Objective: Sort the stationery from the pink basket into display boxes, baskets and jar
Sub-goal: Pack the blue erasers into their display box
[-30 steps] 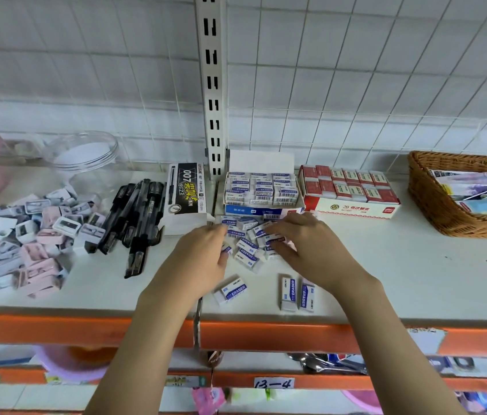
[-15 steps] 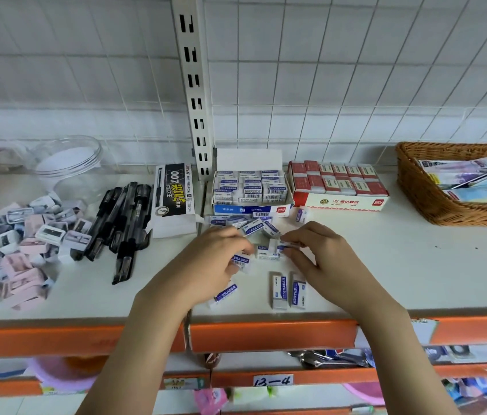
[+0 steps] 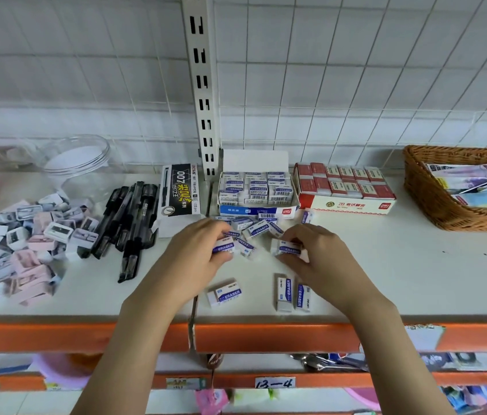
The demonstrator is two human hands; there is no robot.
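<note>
1. An eraser (image 3: 223, 246) is pinched in the curled fingers of the left hand (image 3: 197, 253), and another eraser (image 3: 287, 248) is gripped by the right hand (image 3: 320, 259). Both are held just above the shelf (image 3: 415, 280), near the loose heap of erasers (image 3: 254, 230) lying in front of the blue display box (image 3: 255, 193). If several are gathered at once, one could be squeezed out of the grip and dropped.

2. Three erasers (image 3: 291, 293) lie close to the near edge of the shelf. They could be swept off by a wrist or forearm as the hands are moved back and forth.

3. The blue display box looks nearly full. If more erasers are pressed in carelessly, the stacked rows could be disturbed or toppled.

4. The red display box (image 3: 347, 190) stands just right of the blue one, with one stray eraser (image 3: 306, 217) in front of it. A blue-labelled eraser could be placed in the wrong box.

5. The pens (image 3: 128, 226) and sharpeners (image 3: 26, 238) lie unsorted to the left, near the jar (image 3: 77, 163). They could be nudged and mixed by a wide reach.
</note>
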